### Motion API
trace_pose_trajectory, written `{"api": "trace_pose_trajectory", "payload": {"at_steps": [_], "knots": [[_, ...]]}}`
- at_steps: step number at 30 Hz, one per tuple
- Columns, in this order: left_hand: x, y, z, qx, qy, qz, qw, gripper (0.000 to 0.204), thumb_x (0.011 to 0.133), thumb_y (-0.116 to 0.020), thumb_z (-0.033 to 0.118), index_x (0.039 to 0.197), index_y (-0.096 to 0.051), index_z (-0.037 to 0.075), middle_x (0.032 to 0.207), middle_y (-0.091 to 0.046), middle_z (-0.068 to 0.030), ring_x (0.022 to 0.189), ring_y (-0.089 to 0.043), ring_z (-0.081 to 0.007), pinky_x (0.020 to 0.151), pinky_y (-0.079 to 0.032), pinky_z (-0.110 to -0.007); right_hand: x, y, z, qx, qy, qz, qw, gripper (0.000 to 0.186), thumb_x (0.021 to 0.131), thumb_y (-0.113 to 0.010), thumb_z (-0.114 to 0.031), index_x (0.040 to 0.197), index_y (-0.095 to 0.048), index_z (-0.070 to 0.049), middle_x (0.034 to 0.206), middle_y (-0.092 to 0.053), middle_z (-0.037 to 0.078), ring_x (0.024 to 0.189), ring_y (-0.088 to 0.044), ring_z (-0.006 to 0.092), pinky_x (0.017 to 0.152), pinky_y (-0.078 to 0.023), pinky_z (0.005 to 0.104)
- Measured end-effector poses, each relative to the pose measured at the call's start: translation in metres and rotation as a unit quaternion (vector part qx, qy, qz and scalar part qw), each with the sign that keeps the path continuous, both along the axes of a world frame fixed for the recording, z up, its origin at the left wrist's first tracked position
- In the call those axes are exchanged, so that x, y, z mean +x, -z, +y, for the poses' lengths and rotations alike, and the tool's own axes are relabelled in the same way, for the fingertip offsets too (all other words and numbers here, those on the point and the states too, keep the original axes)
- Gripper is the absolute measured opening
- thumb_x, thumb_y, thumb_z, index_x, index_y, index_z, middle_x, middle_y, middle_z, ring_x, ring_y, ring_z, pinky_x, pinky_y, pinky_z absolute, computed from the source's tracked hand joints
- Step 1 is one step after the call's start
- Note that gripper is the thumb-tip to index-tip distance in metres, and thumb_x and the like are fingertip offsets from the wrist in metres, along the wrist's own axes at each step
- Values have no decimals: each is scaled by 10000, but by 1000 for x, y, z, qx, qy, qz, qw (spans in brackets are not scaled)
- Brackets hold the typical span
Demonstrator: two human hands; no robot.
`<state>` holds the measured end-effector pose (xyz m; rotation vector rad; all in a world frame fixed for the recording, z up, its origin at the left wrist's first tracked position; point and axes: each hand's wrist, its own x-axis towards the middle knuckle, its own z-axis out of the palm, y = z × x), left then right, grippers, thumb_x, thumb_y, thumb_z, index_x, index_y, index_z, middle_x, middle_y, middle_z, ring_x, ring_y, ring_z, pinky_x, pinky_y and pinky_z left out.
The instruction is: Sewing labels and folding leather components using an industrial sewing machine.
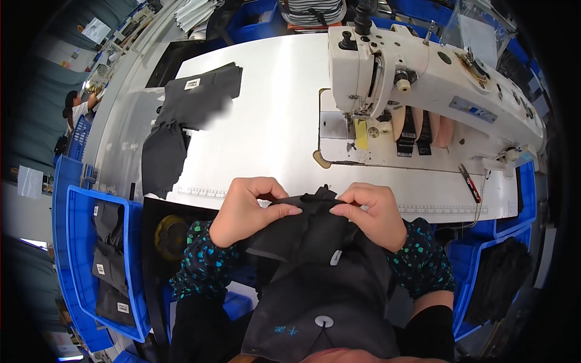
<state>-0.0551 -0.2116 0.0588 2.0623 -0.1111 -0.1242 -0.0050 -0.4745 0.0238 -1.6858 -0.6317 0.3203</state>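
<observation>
Above my lap, near the table's front edge, a dark grey fabric piece (311, 227) is stretched between my hands. My left hand (245, 209) pinches its upper left part between thumb and fingers. Opposite it, my right hand (378, 215) grips the upper right part the same way. The cloth is bunched along its top, and a small white label (335, 258) shows on its lower right. Below it lies a dark apron (315, 296) with a round white button-like disc. Which edges or layers are pinched is hidden by my fingers.
A white sewing machine (436, 78) stands at the right of the white table (272, 121). Red-handled thread snips (470, 183) lie before it. Dark fabric pieces (203, 91) lie on the left. Blue bins (138, 266) with dark cloth flank me. Another person (77, 107) is far left.
</observation>
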Motion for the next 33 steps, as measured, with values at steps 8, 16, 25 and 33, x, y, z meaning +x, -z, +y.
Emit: {"api": "trace_pose_trajectory", "payload": {"at_steps": [8,16,25,33], "knots": [[1,22,-5,-166,-44,82,982,123,996,-684,107,958,-673,-10,837,-648,38,790,-557,-20,723,-459,-197,-11,0,-1,1,18,56,998,130,902,-767,-102,910,-727,21,733,-689,68,639,-589,75,598,-472,246],[0,41,-8,-215,-55,105,969,145,1022,-648,137,966,-640,3,831,-596,62,787,-499,-17,713,-430,-192,-12,11,-3,-24,-53,-202,978,325,869,-689,11,1191,-674,-29,876,-722,107,733,-685,180,655,-539,308],[83,-16,0,140,137,-68,978,75,952,-667,56,945,-641,-14,777,-642,-90,709,-595,-154,685,-486,-283,37,29,10,-95,-52,-640,761,348,771,-655,-121,1074,-698,46,976,-692,141,830,-674,217,657,-561,283],[183,47,-35,260,235,-149,925,147,863,-748,220,973,-769,125,885,-738,-104,826,-697,-325,726,-545,-393,78,50,2,-162,-48,-692,702,149,742,-636,-149,810,-652,-17,851,-584,80,770,-572,203,659,-480,308]]}}
